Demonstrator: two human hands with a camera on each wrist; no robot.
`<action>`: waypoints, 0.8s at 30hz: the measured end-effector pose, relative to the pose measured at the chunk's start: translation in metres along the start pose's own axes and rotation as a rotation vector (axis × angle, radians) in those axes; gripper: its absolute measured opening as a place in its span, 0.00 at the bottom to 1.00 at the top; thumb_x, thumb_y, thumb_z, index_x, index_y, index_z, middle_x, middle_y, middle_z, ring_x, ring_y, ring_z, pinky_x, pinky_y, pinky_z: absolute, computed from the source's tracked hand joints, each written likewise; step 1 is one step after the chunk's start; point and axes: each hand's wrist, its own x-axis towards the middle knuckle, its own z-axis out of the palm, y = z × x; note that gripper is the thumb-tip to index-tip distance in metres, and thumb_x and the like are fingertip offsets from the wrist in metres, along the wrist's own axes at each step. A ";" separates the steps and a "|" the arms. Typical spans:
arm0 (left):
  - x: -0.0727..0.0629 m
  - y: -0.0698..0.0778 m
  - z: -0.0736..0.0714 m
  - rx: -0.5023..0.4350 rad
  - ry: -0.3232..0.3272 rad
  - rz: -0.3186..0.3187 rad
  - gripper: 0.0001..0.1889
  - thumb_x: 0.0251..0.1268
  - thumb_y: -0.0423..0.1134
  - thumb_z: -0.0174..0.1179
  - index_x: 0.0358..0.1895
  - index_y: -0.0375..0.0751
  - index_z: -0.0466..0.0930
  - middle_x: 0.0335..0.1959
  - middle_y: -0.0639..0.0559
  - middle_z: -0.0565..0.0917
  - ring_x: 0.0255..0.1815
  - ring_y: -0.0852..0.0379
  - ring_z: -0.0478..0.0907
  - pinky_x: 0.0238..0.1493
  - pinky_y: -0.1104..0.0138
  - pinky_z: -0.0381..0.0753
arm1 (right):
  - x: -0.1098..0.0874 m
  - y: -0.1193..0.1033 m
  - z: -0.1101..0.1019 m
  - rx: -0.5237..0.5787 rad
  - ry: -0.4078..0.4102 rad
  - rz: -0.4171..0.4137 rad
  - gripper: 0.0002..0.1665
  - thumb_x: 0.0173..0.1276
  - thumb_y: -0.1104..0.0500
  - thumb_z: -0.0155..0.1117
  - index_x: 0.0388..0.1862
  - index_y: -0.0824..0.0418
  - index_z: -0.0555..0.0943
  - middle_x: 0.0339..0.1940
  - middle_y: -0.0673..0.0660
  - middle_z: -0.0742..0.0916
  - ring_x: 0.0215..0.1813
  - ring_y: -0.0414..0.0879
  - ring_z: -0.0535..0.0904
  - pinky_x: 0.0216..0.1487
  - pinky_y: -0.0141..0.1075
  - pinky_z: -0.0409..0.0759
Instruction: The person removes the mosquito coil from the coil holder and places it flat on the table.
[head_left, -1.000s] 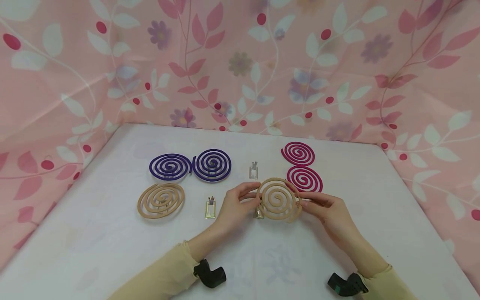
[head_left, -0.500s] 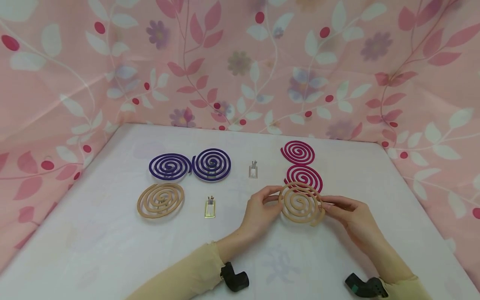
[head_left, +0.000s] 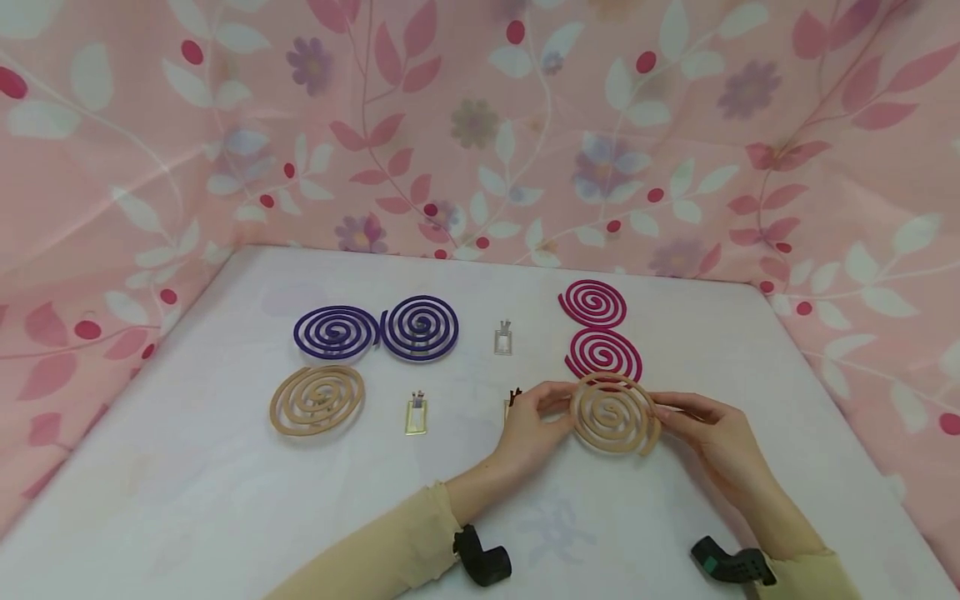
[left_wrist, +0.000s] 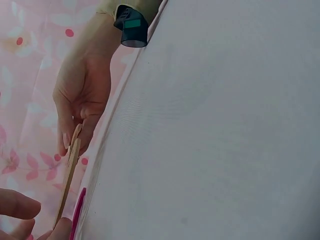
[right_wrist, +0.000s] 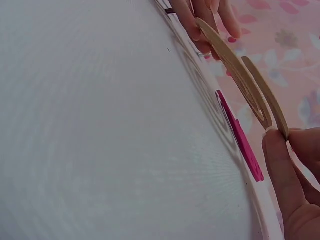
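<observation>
Between both hands a tan mosquito coil (head_left: 611, 410) is held up off the table, tilted toward the head camera. My left hand (head_left: 528, 429) pinches its left edge, and my right hand (head_left: 712, 437) pinches the right edge near the loose outer end. Side-on in the right wrist view, the coil (right_wrist: 235, 67) has its outer end sprung slightly away from the other rings. Just behind it lies a pink coil (head_left: 602, 353), partly covered in the head view. Beside my left hand, a small metal coil stand (head_left: 514, 396) is mostly hidden.
Another pink coil (head_left: 593, 303) lies farther back. Two purple coils (head_left: 335, 332) and a second tan coil (head_left: 318, 400) sit raised at left, with stands visible beneath. A gold stand (head_left: 416, 414) and a silver stand (head_left: 503, 337) lie on the white tabletop (head_left: 225, 500).
Both hands have carried the tan coil to the right, to just in front of the pink coils. The stand once under the coil is now beside the left hand. Other coils stay put.
</observation>
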 end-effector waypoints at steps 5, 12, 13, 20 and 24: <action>0.000 0.000 0.001 -0.022 -0.008 -0.011 0.17 0.64 0.28 0.63 0.57 0.32 0.80 0.54 0.39 0.85 0.58 0.43 0.81 0.65 0.55 0.77 | 0.001 0.002 -0.002 -0.148 0.065 0.023 0.21 0.69 0.61 0.68 0.57 0.69 0.82 0.46 0.43 0.90 0.50 0.31 0.83 0.49 0.23 0.82; -0.001 -0.001 0.003 -0.030 -0.019 -0.020 0.17 0.64 0.28 0.63 0.56 0.30 0.80 0.54 0.36 0.85 0.59 0.41 0.81 0.68 0.52 0.74 | -0.001 0.004 -0.002 -0.277 0.115 0.048 0.22 0.68 0.59 0.69 0.57 0.70 0.81 0.43 0.42 0.90 0.47 0.30 0.84 0.46 0.22 0.82; -0.001 0.000 0.003 -0.030 -0.023 -0.020 0.17 0.64 0.28 0.63 0.56 0.30 0.80 0.54 0.36 0.85 0.59 0.41 0.81 0.68 0.52 0.74 | -0.001 0.004 -0.002 -0.287 0.124 0.050 0.22 0.68 0.59 0.69 0.57 0.71 0.81 0.43 0.41 0.90 0.46 0.30 0.84 0.46 0.22 0.82; -0.003 0.000 0.003 0.025 -0.038 -0.051 0.17 0.65 0.32 0.64 0.56 0.33 0.81 0.54 0.41 0.86 0.59 0.46 0.81 0.69 0.54 0.73 | -0.004 0.001 0.001 -0.436 0.186 0.073 0.28 0.68 0.50 0.70 0.58 0.69 0.81 0.41 0.37 0.89 0.45 0.28 0.83 0.45 0.22 0.83; -0.004 0.000 0.003 0.050 -0.034 -0.064 0.17 0.65 0.32 0.64 0.56 0.34 0.81 0.53 0.42 0.86 0.58 0.48 0.82 0.68 0.56 0.74 | -0.004 0.001 0.002 -0.449 0.199 0.074 0.28 0.67 0.49 0.71 0.56 0.69 0.82 0.39 0.39 0.89 0.43 0.29 0.84 0.44 0.24 0.83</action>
